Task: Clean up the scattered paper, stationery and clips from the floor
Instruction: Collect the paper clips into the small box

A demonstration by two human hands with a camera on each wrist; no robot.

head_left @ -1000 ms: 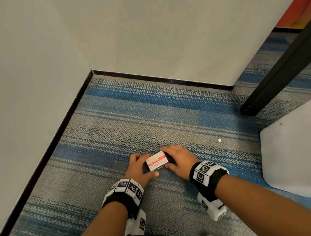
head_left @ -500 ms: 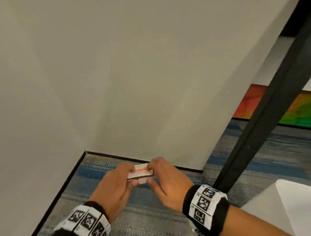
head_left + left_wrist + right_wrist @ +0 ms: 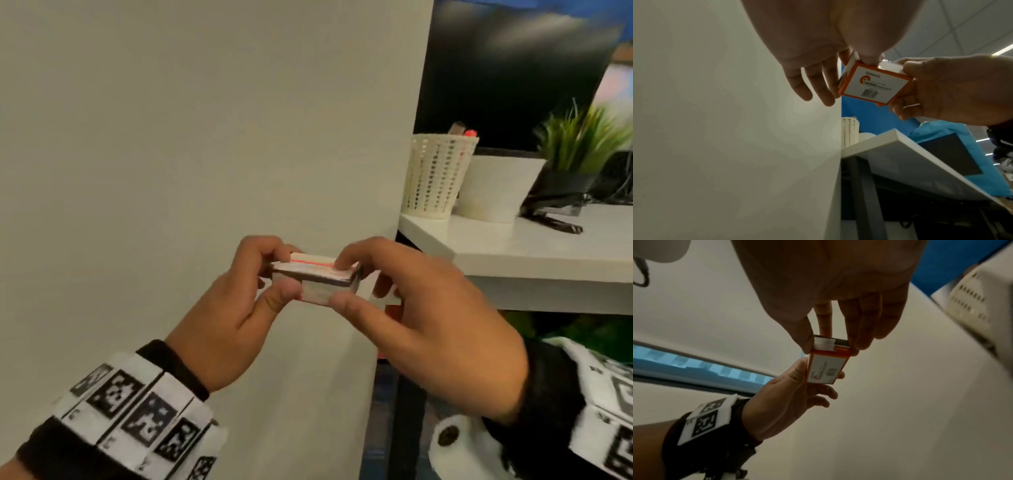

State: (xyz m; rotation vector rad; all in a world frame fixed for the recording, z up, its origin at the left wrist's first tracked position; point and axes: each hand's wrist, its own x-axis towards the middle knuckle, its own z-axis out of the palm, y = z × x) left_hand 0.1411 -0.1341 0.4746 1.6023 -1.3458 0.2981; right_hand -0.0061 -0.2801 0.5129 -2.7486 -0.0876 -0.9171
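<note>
A small white and orange cardboard box (image 3: 317,279) is held in the air between both hands, in front of a pale wall. My left hand (image 3: 270,274) pinches its left end with thumb and fingers. My right hand (image 3: 346,284) pinches its right end, where a flap or inner tray sticks out. From below, the box (image 3: 873,84) shows a barcode and an orange logo. The right wrist view shows the box (image 3: 827,365) end on, with my right thumb and fingers at its top.
A white desk (image 3: 534,253) stands to the right, level with the hands. On it are a cream mesh pen cup (image 3: 435,174), a white pot (image 3: 496,188) with a green plant (image 3: 582,140), a black stapler (image 3: 551,216) and a dark monitor (image 3: 513,68).
Both hands have lifted the box from the carpet up to desk height. The view has swung up from the floor to the wall and the desk.
</note>
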